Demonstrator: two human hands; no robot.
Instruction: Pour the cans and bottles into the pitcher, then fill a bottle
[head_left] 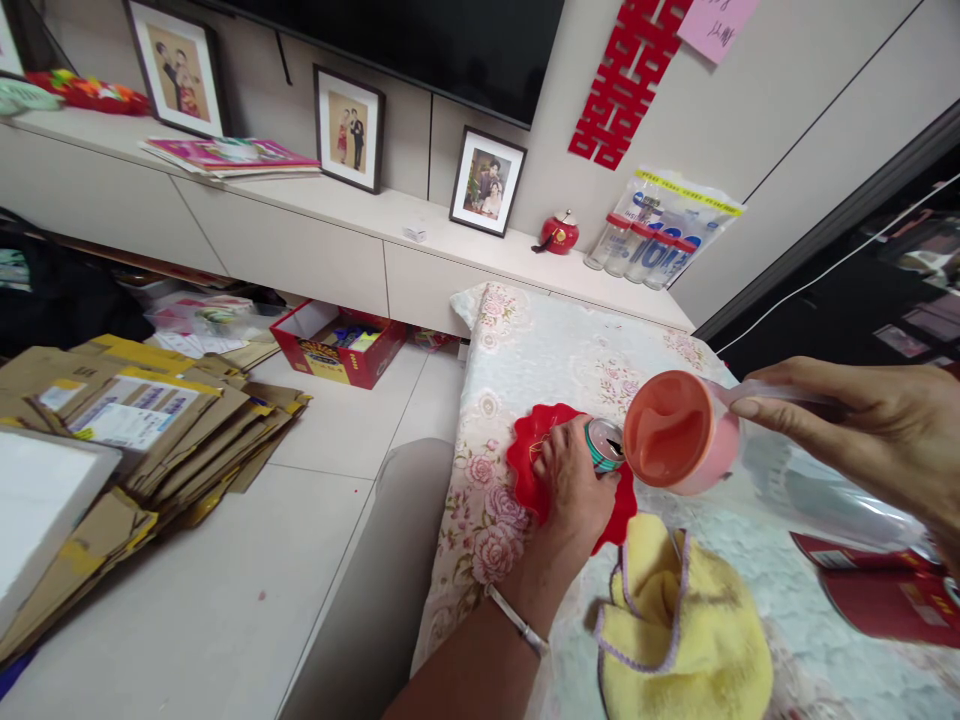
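Note:
My left hand [574, 475] is closed around a green and silver drink can [604, 442], its opened top facing right. The can is tilted over a red scalloped plate [524, 455] on the table. From the right, my right hand [874, 430] grips the handle of a clear plastic jug [817, 490] with a pink top [670, 432]. The jug lies tipped nearly sideways, its pink mouth close beside the can's top. Whether any liquid runs between them I cannot tell. Just in front of the plate lies a crumpled yellow cloth [697, 630] with a purple edge.
Red packaging [892, 590] lies on the flowered tablecloth [540, 340] at right. Flattened cardboard boxes [172, 430] and a red box [337, 345] sit on the floor at left. Behind the table, a low cabinet [300, 240] carries picture frames, a red pot [560, 233] and clear jars [637, 250].

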